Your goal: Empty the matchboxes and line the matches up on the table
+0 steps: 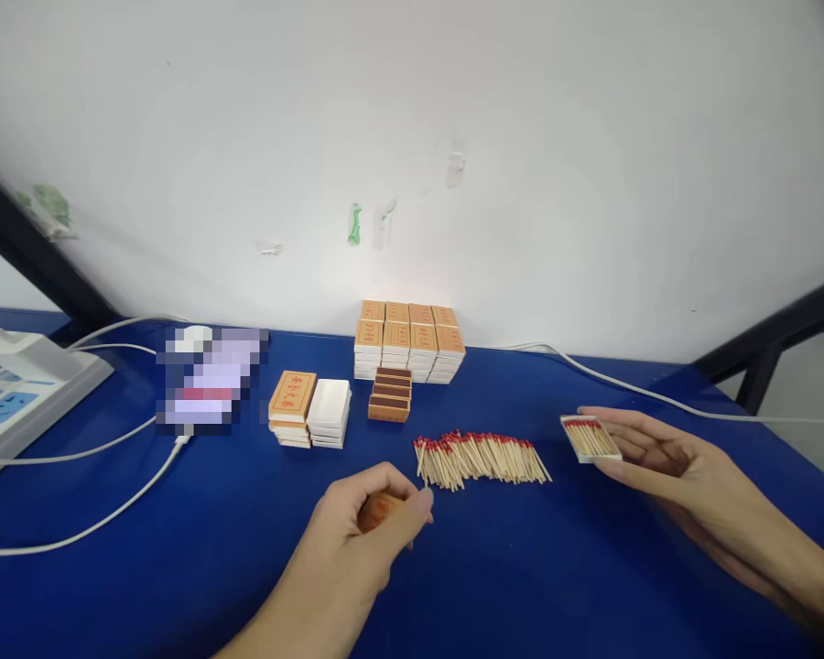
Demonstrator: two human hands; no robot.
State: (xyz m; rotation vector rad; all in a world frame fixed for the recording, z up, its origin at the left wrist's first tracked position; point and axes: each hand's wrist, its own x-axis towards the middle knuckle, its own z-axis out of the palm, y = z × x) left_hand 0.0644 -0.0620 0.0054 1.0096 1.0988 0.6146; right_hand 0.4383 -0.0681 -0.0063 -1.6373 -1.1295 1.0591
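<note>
1. Spilling looks the likeliest trouble: the white tray in the right hand is open on top and full of matches, so a sharp tilt or a jolt could send some over its low rim.

2. The right fingers grasp this tray by its edges, thumb at the near side and other fingers at the far side. Too hard a squeeze could bow its thin walls; too light a one could let it slip.

3. The left hand has its fingers curled around an orange box cover, thumb across the front. Pressing harder might crush it, since it seems to be thin card.

4. The loose pile lies on the blue surface between the two hands, close to the left fingertips; a careless sweep could scatter it.

5. The stack of white trays and the stack of orange boxes stand side by side, with slightly uneven layers, so a knock from the left arm could topple them.

6. As for looks, the held tray is shallow, rectangular and white, raised at the right of the loose pile. Its matches lie side by side, pale sticks towards the person, red heads at the far end.

7. The cover is orange with darker print, held before the pile's left end. The hand hides most of it, so whether anything is inside cannot be told.
</note>
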